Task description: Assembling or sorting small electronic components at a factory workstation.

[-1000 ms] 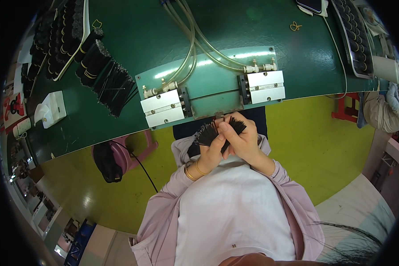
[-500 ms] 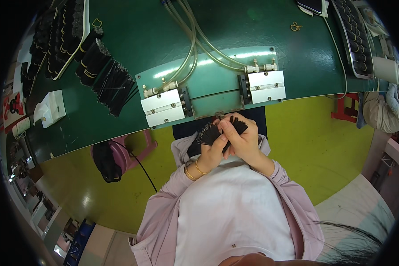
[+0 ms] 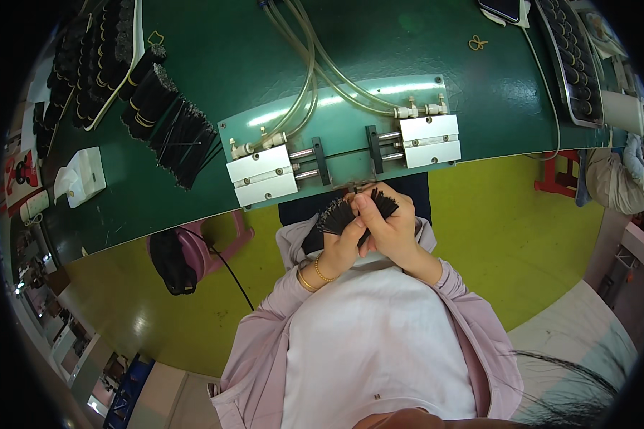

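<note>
Yellow-green floor (image 3: 501,236) spreads beneath a dark-green surface (image 3: 422,53) in the workroom before us; at its near edge, a person in a pale pink jacket (image 3: 254,357) and white shirt (image 3: 379,336) holds black strands (image 3: 334,218) in two bare hands; left hand (image 3: 341,249), a gold-coloured bracelet (image 3: 321,272) at the wrist, has its grip closed on the strands, their ends fanned out above the thumb; right hand (image 3: 393,225), touching the left, keeps a closed grip too, with more strand ends spreading between thumb and fingers; whether they form one bundle or two, I cannot tell; the strands sit near a small metal piece (image 3: 356,185) at the front of a pale-green plate (image 3: 350,107), any contact hidden by the fingers.

On the plate, two silver blocks (image 3: 262,175) face each other, rods out, their black bars (image 3: 321,161) standing apart; clear tubes (image 3: 311,57) curve away behind; at left lie banded black bundles (image 3: 144,118) and a loose fan of strands (image 3: 186,146), a white box (image 3: 87,175) nearby; at right rest a yellow band (image 3: 478,43), a phone (image 3: 506,8) and a tray (image 3: 561,79) of bundles; a pink stool (image 3: 197,250) stands at lower left.
</note>
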The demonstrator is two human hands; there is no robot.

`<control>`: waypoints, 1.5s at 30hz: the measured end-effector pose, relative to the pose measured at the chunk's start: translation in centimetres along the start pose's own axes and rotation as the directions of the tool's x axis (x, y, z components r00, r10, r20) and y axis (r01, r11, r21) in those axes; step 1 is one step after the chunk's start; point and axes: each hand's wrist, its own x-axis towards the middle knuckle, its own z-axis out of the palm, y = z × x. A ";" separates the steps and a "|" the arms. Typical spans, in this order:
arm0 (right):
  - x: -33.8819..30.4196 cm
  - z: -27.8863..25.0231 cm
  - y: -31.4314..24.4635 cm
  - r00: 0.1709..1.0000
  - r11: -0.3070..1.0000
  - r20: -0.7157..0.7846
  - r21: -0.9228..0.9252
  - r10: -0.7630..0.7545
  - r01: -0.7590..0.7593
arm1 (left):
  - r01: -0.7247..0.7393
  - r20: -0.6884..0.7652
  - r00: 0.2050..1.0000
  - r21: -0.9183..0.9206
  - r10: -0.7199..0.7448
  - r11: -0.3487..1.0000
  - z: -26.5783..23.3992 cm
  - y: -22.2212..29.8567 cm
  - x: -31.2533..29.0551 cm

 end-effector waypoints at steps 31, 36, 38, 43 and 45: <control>0.1 -0.3 -1.0 0.997 0.998 0.080 0.061 0.012 -0.017 | -0.022 0.014 1.000 -0.002 0.022 1.000 0.3 0.2 -0.2; 0.1 -0.1 -0.5 0.998 1.000 0.064 0.007 -0.027 0.027 | -0.055 0.023 0.998 -0.023 0.055 0.998 0.4 -0.1 -0.1; 0.1 0.1 -0.5 0.999 1.000 0.028 0.018 -0.022 0.022 | -0.072 0.023 0.997 -0.023 0.073 0.997 0.4 -0.2 -0.1; 0.2 0.2 -0.7 0.999 1.000 0.036 -0.010 -0.009 0.009 | -0.091 0.068 0.993 -0.016 0.092 0.996 0.0 -0.2 0.1; 0.2 0.2 -0.9 0.999 1.000 0.031 -0.018 0.021 -0.020 | -0.063 0.036 0.997 0.001 0.063 0.998 0.1 -0.2 0.1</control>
